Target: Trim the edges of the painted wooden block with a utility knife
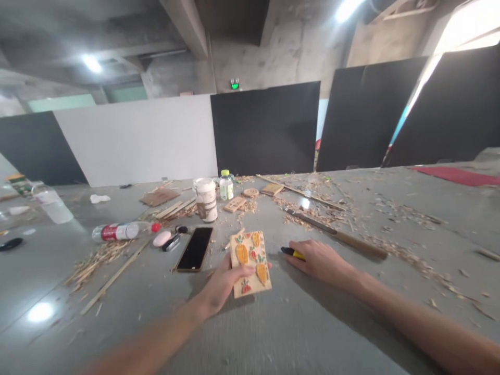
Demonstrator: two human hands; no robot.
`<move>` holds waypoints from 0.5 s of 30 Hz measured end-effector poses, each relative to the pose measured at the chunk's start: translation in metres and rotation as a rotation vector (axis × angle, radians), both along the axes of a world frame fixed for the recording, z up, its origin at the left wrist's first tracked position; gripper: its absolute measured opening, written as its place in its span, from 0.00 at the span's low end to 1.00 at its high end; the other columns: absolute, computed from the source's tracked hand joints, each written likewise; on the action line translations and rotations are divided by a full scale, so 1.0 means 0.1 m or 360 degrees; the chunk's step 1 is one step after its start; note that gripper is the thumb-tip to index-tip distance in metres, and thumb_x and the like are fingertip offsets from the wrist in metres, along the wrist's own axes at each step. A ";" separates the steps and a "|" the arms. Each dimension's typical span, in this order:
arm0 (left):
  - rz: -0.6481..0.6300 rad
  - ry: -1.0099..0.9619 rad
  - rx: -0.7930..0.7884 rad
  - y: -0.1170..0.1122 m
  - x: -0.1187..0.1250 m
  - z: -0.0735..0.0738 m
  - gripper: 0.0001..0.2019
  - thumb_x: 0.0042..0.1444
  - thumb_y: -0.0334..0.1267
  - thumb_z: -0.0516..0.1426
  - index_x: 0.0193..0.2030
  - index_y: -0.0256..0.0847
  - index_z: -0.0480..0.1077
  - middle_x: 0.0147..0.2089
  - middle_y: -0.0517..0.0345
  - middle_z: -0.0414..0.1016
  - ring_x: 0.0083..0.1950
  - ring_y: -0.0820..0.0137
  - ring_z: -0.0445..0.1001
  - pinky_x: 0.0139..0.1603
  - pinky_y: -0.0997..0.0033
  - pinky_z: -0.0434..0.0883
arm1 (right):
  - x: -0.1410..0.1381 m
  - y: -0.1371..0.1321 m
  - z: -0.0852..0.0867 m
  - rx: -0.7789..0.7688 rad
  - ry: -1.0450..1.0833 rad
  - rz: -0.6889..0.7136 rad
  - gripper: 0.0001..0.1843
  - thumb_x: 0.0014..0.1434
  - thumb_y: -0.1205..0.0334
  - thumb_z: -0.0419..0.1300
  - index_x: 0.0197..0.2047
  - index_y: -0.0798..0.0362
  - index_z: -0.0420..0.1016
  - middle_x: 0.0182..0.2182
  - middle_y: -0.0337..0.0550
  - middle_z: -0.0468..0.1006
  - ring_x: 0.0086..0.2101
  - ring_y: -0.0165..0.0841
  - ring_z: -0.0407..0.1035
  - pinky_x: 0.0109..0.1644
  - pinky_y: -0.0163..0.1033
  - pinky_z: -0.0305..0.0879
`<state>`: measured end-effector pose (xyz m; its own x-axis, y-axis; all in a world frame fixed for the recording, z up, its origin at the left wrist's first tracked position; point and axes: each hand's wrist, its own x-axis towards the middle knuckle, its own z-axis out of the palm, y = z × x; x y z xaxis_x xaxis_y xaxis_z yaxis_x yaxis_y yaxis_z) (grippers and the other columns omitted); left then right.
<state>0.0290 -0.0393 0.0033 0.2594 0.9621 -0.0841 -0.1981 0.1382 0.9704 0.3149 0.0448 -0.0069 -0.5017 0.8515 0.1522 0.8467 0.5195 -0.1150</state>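
My left hand (219,285) grips a small pale wooden board (252,284) by its left edge, the thumb lying across its face. Orange and red fruits with green leaves stand out on the board. To the right, my right hand (318,260) is closed around a yellow-and-black tool (294,253), resting low at the table. The tool's dark end points left toward the board, with a gap between them; the palm and fingers hide the rest. A black phone (195,249) lies just left of the board.
A chisel-like tool with a wooden handle (361,245) lies beyond my right hand. A paper cup (205,200) and a green-capped bottle (225,185) stand behind the phone. A red-labelled bottle (121,231) lies at left. Wood shavings (308,221) are scattered over the grey table.
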 end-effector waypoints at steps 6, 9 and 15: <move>-0.0021 0.0031 -0.0029 -0.03 0.02 -0.08 0.38 0.52 0.50 0.70 0.69 0.41 0.72 0.59 0.39 0.85 0.61 0.44 0.84 0.62 0.47 0.77 | 0.01 0.00 -0.03 -0.0002 0.0080 -0.0010 0.13 0.73 0.54 0.59 0.39 0.51 0.77 0.34 0.47 0.83 0.33 0.39 0.77 0.34 0.42 0.49; 0.0018 -0.0090 -0.0218 0.02 -0.04 -0.22 0.39 0.51 0.52 0.73 0.68 0.44 0.71 0.58 0.42 0.86 0.62 0.44 0.83 0.63 0.49 0.76 | 0.01 -0.01 -0.03 0.0013 0.0062 -0.0025 0.10 0.71 0.56 0.60 0.40 0.50 0.78 0.35 0.46 0.84 0.34 0.38 0.78 0.34 0.42 0.51; 0.0013 -0.0322 -0.0345 0.13 -0.12 -0.31 0.44 0.47 0.53 0.76 0.69 0.43 0.69 0.55 0.41 0.87 0.63 0.42 0.82 0.61 0.50 0.76 | -0.01 -0.02 -0.02 0.0007 0.0018 -0.0058 0.07 0.69 0.56 0.63 0.42 0.49 0.81 0.39 0.46 0.87 0.36 0.39 0.80 0.34 0.42 0.52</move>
